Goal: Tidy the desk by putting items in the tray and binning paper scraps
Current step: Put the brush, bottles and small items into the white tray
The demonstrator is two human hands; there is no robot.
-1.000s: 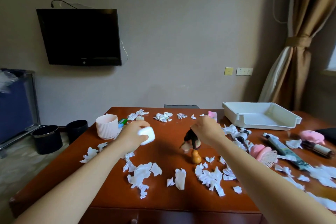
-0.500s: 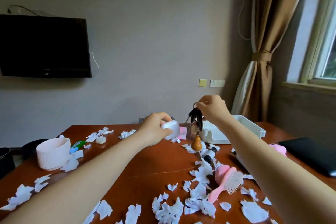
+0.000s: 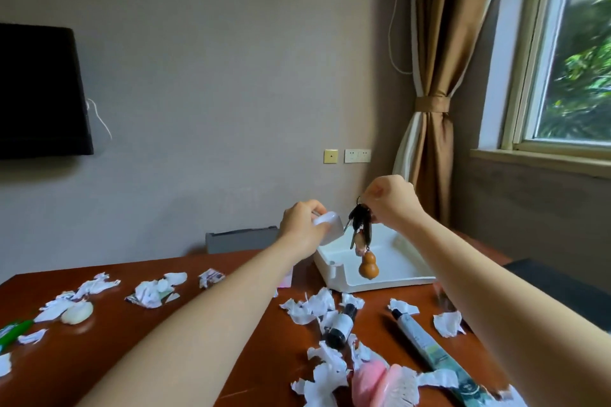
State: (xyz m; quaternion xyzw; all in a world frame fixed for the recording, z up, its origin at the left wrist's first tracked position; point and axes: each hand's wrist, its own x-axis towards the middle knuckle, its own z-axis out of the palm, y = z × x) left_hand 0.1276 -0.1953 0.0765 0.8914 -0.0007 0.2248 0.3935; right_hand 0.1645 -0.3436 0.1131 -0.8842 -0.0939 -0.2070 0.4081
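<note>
My left hand (image 3: 302,229) grips a small white rounded case (image 3: 329,226) just left of the white tray (image 3: 380,282). My right hand (image 3: 393,201) pinches a bunch of dark keys (image 3: 359,228) from the top. A brown gourd charm (image 3: 368,266) dangles from them over the tray's inside. The tray stands at the far right of the brown desk (image 3: 99,340). White paper scraps (image 3: 317,306) lie scattered across the desk.
On the desk lie a small dark bottle (image 3: 340,327), a long tube (image 3: 426,344), a pink brush (image 3: 383,385), a pale shell-like object (image 3: 77,312) and a green item (image 3: 13,330). A dark flat object (image 3: 562,287) lies at the right. Behind are a wall TV (image 3: 39,92) and curtain (image 3: 433,109).
Both hands rose off the desk and travelled right to the tray. The keys with the gourd now hang over the tray's inside, and the white case is at its left edge. My view swung right.
</note>
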